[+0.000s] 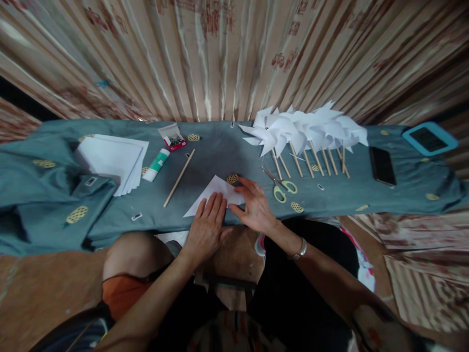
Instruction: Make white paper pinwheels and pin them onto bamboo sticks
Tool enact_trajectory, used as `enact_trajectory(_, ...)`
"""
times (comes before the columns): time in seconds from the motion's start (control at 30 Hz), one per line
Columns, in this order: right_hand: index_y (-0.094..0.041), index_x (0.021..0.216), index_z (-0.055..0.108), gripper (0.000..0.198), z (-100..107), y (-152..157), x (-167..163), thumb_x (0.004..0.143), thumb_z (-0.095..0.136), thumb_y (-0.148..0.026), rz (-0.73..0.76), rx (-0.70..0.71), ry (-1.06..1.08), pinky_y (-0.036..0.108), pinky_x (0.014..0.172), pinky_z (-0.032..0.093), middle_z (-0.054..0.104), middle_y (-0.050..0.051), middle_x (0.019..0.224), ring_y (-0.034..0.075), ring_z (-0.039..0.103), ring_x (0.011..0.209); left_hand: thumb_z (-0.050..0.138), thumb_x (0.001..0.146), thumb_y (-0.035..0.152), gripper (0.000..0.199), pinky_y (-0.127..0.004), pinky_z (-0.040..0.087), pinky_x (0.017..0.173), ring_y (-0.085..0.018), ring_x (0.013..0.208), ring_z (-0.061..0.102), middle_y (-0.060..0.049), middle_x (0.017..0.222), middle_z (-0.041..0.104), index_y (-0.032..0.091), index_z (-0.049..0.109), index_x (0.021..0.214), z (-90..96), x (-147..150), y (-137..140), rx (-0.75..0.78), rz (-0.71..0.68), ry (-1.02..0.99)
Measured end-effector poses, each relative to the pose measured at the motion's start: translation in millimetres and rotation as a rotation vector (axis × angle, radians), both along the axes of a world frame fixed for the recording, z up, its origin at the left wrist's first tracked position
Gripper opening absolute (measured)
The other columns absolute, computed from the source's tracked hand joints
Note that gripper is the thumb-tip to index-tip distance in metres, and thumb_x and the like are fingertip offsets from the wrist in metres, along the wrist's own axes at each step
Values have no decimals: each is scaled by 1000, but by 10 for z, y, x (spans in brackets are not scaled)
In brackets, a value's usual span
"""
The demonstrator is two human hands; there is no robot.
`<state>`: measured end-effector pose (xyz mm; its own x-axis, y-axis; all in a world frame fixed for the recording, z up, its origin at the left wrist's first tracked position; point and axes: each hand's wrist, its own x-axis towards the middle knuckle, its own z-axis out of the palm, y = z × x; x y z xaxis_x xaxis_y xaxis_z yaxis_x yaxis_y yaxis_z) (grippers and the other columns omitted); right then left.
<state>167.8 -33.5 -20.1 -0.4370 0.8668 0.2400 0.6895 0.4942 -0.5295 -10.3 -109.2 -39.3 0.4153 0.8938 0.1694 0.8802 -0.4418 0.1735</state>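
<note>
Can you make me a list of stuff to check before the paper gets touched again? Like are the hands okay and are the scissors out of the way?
1. Folded paper is triangle-shaped: ok, it looks like a triangle lying on the cloth.
2. Left hand is on the paper: ok, its fingers press flat across it.
3. Right hand is at the paper's right end: ok. Whether it pinches the paper: cannot tell.
4. Scissors are off the paper: ok, they lie to its right.
5. Paper edges match exactly: cannot tell, the hands cover some.
6. Paper stack is neat: not ok, its sheets are uneven.
</note>
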Motion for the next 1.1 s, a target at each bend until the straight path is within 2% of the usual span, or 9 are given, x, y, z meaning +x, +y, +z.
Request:
enact_trajectory(0.33, -14, 117, 60, 44, -52, -49, -128, 75, 68, -25, -120, -101, 37, 52, 112, 35, 51, 19, 144, 33, 46, 135, 51, 94, 41, 68, -53, 28, 118, -37, 147, 30, -25, 156, 36, -1, 40, 146, 48, -7, 12, -37, 1, 67)
enact_trajectory(0.47, -14, 123, 59, 51, -54, -44, -20, 74, 67, -22, -161, -118, 34, 54, 112, 35, 50, 19, 146, 34, 46, 136, 52, 94, 39, 68, -50, 29, 118, -35, 147, 32, -24, 157, 35, 0, 37, 148, 56, -152, -70, -28, -3, 91)
enact_trajectory(0.6, -13, 123, 59, 51, -84, -15, 145, 74, 66, -22, -175, -117, 53, 53, 114, 34, 51, 19, 146, 34, 46, 136, 49, 96, 33, 63, -52, 29, 117, -35, 146, 33, -24, 155, 37, 0, 35, 148, 33, -429, -234, 34, 29, 84)
enact_trajectory(0.77, -13, 120, 61, 46, -138, 38, 327, 76, 64, -25, -170, -80, 94, 51, 114, 37, 54, 19, 142, 32, 49, 134, 41, 100, 37, 67, -54, 31, 115, -35, 145, 35, -24, 155, 38, 5, 22, 154, 25, -702, -426, 81, 48, 74)
enact_trajectory(0.97, -17, 117, 62, 40, -177, 70, 447, 78, 57, -20, -140, -84, 116, 50, 114, 38, 56, 14, 141, 30, 51, 132, 38, 100, 41, 69, -54, 30, 115, -35, 145, 36, -25, 153, 40, 8, 16, 157, 7, -764, -520, 117, 69, 57)
enact_trajectory(1.1, -18, 117, 64, 42, -187, 78, 478, 77, 51, -12, -116, -75, 104, 51, 114, 38, 57, 13, 141, 29, 50, 133, 41, 100, 39, 70, -55, 29, 115, -35, 145, 36, -25, 153, 41, 9, 14, 157, -7, -738, -539, 122, 93, 33)
